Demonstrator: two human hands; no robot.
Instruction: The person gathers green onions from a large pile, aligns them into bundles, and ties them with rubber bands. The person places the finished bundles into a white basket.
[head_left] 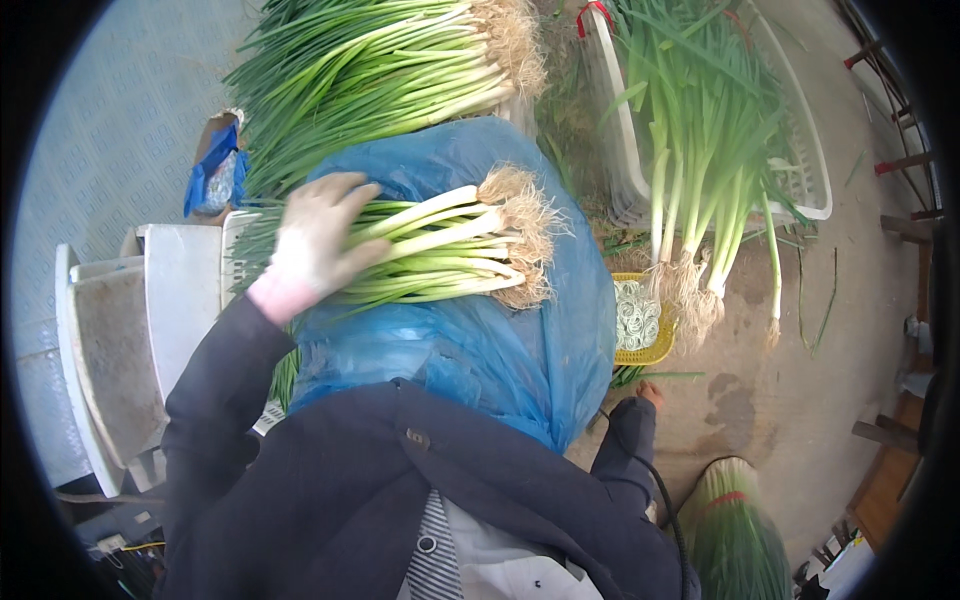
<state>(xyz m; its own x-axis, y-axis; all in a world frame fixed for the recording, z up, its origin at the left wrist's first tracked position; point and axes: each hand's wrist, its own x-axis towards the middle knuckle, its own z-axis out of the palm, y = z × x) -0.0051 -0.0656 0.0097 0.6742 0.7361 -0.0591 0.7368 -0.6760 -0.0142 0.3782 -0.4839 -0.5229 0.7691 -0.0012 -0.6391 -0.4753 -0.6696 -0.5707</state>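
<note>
My left hand [312,240], in a white and pink glove, rests over a bunch of green onions [440,240] with its fingers spread. The bunch lies on a blue plastic sheet [430,350], roots to the right and leaves to the left. My right hand [648,395] shows only in small part beyond the dark sleeve, low at the right of the sheet; its fingers are too small to make out.
A large pile of green onions [380,80] lies behind. A white crate [813,170] holds more, beside a yellow basket [650,350] of pale rings. White stools [180,300] and a blue packet [208,165] are at left; a wrapped bundle [735,530] stands lower right.
</note>
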